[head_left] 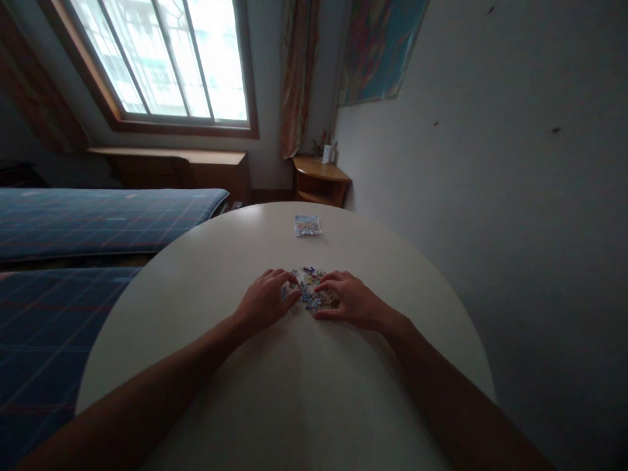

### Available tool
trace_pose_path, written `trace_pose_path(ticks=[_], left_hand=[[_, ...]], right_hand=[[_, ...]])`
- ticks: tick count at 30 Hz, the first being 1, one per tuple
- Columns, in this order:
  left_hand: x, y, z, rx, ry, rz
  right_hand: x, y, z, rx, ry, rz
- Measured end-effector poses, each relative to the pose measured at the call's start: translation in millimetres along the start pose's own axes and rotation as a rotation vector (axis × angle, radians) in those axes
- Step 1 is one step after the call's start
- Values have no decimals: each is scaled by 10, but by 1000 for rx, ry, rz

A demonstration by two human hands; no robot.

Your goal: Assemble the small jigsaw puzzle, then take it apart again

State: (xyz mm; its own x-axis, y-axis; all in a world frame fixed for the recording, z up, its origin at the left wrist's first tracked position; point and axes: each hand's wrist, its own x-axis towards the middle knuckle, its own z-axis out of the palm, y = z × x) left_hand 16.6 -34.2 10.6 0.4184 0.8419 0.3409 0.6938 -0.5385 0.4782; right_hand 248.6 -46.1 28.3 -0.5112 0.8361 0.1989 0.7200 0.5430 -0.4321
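A pile of small, multicoloured jigsaw puzzle pieces (309, 300) lies on the round white table (304, 392), mostly blue with some brown and yellow bits. My left hand (267, 298) curves around the pile's left side, thumb and fingers apart, its fingertips at the edge of the pieces. On the opposite side, my right hand (354, 302) cups the pile in the same way, with a gap between thumb and fingers. Part of the pile is hidden under the fingers. Farther back on the table lies a small square picture packet or card (307, 226).
To the left are beds with blue plaid mattresses (98, 222), close to the table's edge. A wooden corner shelf (321, 170) with small items stands behind the table. A wooden desk (216, 157) is under the window. The white wall (515, 229) runs along the right.
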Motion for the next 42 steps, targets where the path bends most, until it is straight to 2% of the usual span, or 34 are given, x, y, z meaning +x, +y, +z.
trace_pose_path(ticks=[4,6,12,20,23,28,32,42], left_hand=[[-47,43,64,28,-84,177],[-61,67,90,35,-107,214],[-70,64,112,77,-113,226],[-72,74,123,66,-96,192],[-83,95,117,64,-110,202],[-86,104,118,36,-133,192],[-71,68,144,-15,-152,148],[-61,45,143,-29,-125,197]], right_hand=[[-11,23,-19,13,-10,-25],[-14,18,-28,27,-11,-52],[-17,9,-40,18,-27,-52],[-11,31,-56,-123,2,60],[-25,-14,-49,-107,9,37],[-36,-57,-8,-69,-51,-26],[-25,-66,18,-64,-44,-54],[21,-61,86,-56,-13,-132]])
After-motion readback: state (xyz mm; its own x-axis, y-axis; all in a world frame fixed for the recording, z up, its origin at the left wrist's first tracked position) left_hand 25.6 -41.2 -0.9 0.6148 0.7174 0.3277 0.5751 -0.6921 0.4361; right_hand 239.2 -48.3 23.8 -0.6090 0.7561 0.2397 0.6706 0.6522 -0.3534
